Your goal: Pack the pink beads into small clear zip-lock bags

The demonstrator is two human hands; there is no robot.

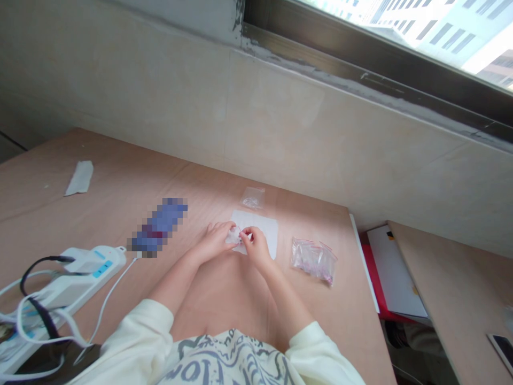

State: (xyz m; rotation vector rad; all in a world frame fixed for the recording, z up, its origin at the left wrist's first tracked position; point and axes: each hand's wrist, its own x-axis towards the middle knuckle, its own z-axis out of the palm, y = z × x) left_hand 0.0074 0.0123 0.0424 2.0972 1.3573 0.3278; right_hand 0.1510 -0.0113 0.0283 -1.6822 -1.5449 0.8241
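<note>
Small clear bag (233,236) sits between left fingers (226,225) and right fingers (248,243).

The sheet (263,219) is plain white on a pinkish-brown, faintly grained tabletop (344,305), with a translucent whitish piece (233,235) at its 9 o'clock edge. Around the sheet, the clear bag (253,198) at 12 o'clock has a faint reddish seal, the clear packets (310,260) at 4 o'clock show red seals and purple-pink contents, and the power strip (84,289) at 8 o'clock is white with light-blue sockets. At 6 o'clock, the cream shirt front (236,361) bears grey swirling lettering.
</note>
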